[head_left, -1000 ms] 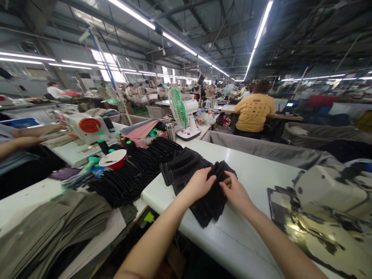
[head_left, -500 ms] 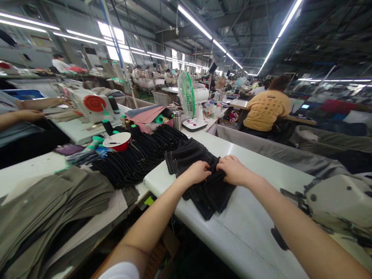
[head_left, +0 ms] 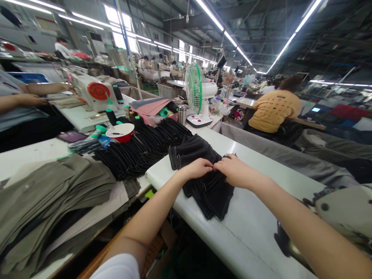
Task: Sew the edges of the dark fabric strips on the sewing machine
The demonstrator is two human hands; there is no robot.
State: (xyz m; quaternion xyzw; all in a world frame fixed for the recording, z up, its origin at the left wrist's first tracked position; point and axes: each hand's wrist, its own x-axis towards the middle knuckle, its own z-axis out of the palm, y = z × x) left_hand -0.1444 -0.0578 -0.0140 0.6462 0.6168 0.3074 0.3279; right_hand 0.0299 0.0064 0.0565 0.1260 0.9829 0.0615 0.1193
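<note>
Several black fabric pieces (head_left: 216,197) with pale stitched edges lie overlapping on the white table (head_left: 261,217). My left hand (head_left: 199,168) is closed over them, its fingertips pinching the black cloth. Close beside it, my right hand (head_left: 232,170) also has its fingers pressed on the cloth, and the fingertips of both hands nearly meet. The hands hide part of the pile's middle. Behind and left of the pile runs a long row of folded black pieces (head_left: 145,147).
Olive fabric (head_left: 58,193) is heaped at left, near a red-white bowl (head_left: 120,133). A fan (head_left: 200,97) and a steel flask (head_left: 181,115) stand behind. A sewing machine (head_left: 343,209) is at right. A person in yellow (head_left: 274,110) sits beyond; another person's arms (head_left: 26,100) show at left.
The camera view has shifted slightly, so the background sits further right. My fingertips have come closer together over the black pieces.
</note>
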